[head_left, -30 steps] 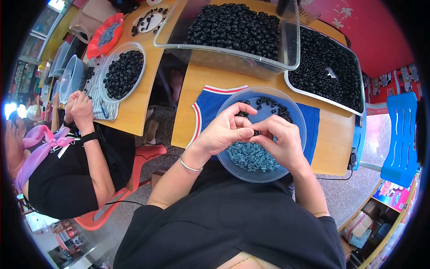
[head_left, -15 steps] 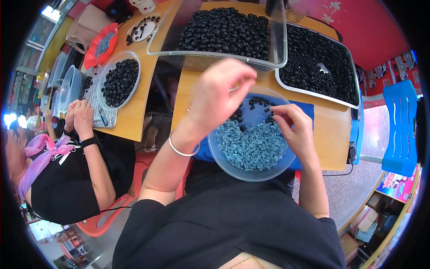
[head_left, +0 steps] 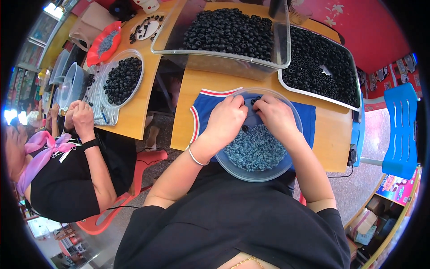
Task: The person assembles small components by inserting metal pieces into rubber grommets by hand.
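Observation:
A round clear tub (head_left: 299, 117) stands on the near table edge, holding a heap of small blue-grey ridged pieces (head_left: 256, 150) that look like coil springs. My left hand (head_left: 227, 120), with a bangle at its wrist, is over the tub's left side. Its fingers are closed, and what they hold is hidden. Close to its right, my right hand (head_left: 274, 115) pinches over the far part of the tub, its fingertips at a small black ring-shaped part (head_left: 255, 100). Another black part (head_left: 244, 128) lies at the heap's edge. Beneath the tub spreads a blue cloth (head_left: 202, 104) with red-and-white trim.
Beyond the tub stands a large clear bin (head_left: 224, 63) of black ring parts, with a white tray (head_left: 319, 100) of more at right. Left, a co-worker (head_left: 67, 179) sits at another table (head_left: 139, 112) bearing a bowl of black parts (head_left: 122, 80). A blue chair (head_left: 400, 130) is at right.
My left hand has come down from its raised place to the tub's left side. My right hand has moved inward and leftward, close to it. More of the blue cloth shows.

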### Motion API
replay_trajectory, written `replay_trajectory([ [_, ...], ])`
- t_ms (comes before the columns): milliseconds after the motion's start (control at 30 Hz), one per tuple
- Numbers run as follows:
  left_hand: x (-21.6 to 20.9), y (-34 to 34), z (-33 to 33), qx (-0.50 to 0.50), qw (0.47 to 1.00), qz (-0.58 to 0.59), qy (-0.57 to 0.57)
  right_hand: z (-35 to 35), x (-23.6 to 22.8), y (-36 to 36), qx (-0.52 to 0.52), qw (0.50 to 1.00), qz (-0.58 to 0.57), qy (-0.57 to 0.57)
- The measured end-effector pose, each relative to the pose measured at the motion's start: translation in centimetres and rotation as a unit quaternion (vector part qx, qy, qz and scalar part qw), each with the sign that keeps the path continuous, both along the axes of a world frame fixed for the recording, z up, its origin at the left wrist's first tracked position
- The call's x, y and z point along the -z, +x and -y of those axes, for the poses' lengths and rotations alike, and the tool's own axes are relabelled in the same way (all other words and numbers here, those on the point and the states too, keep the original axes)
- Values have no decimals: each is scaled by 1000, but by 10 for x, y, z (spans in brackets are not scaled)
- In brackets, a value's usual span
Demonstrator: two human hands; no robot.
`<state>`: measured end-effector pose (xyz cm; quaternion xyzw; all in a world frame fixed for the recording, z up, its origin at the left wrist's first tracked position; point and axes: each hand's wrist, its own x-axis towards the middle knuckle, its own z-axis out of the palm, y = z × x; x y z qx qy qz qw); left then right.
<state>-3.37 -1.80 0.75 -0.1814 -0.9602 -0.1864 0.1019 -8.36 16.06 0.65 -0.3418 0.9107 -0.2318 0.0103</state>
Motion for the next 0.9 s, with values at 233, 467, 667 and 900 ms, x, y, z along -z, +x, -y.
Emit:
replay_trajectory([
  [233,-1,-5,-4,-1,1000,2,12,-11,-22,3,27,994,62,-85],
  [467,0,-25,-18,35,997,-47,52,-28,-27,13,149,911,251,-292],
  [667,7,-30,-20,47,999,-27,-4,-40,-23,17,187,893,238,-332],
  [900,-24,-8,-4,1,948,159,275,-43,-29,18,174,841,300,-415],
])
